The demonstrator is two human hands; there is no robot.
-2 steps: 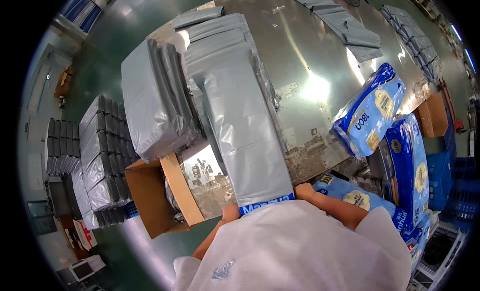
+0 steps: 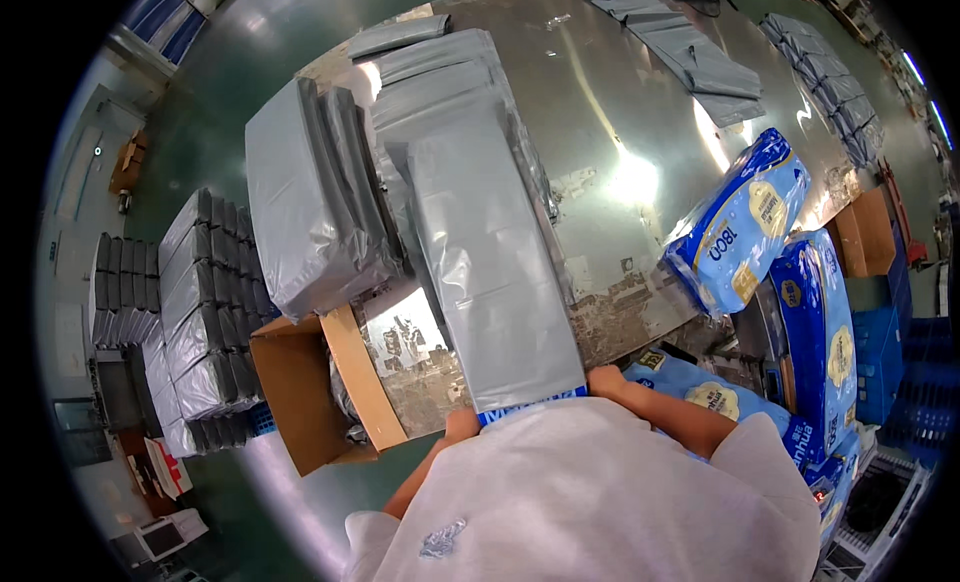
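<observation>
A long grey plastic bag (image 2: pixel 500 272) lies in front of me on a pile of flat grey bags (image 2: pixel 435 77). At its near end, a strip of a blue package (image 2: pixel 530 404) shows between the bag's edge and my shirt. The rest of that package is hidden. My left hand (image 2: pixel 463 424) is closed at the left corner of this end, and my right hand (image 2: pixel 606 381) is closed at the right corner. Both seem to grip the bag's edge by the blue package, though their fingertips are mostly hidden.
A tall grey stack (image 2: pixel 310 202) stands left of the bag, above an open cardboard box (image 2: pixel 365 382). Blue tissue packs (image 2: pixel 745 222) lie on the metal table (image 2: pixel 615 302) and beside it at right. More grey bundles (image 2: pixel 205 312) are piled at far left.
The blue strip at the bag's near end shows slightly less, with my shirt covering more of it. Both hands stay at the two corners with barely any movement.
</observation>
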